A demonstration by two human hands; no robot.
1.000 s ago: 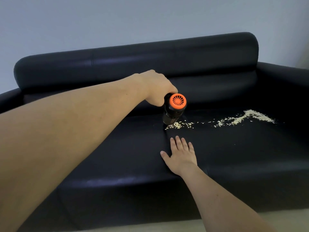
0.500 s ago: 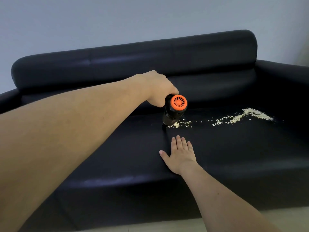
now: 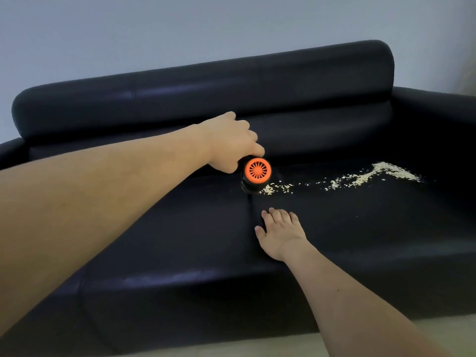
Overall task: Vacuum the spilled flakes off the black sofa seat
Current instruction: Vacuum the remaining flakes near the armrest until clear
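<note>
My left hand [image 3: 231,143] grips a small black handheld vacuum [image 3: 256,176] with an orange vented end cap facing me. Its nozzle end points down at the black sofa seat [image 3: 180,228], right at the left end of a trail of pale flakes [image 3: 342,177]. The trail runs rightward along the back of the seat and widens into a pile at the far right. My right hand [image 3: 279,234] rests flat on the seat in front of the vacuum, fingers spread, beside the seam between the two cushions.
The sofa's rounded backrest [image 3: 206,96] runs behind the seat, with an armrest [image 3: 438,112] at the right. A pale wall stands behind. A strip of light floor [image 3: 386,333] shows below the sofa front.
The vacuum has tipped a little lower onto the left end of the flake trail, and fewer flakes lie under it. My right hand has stayed on the seat.
</note>
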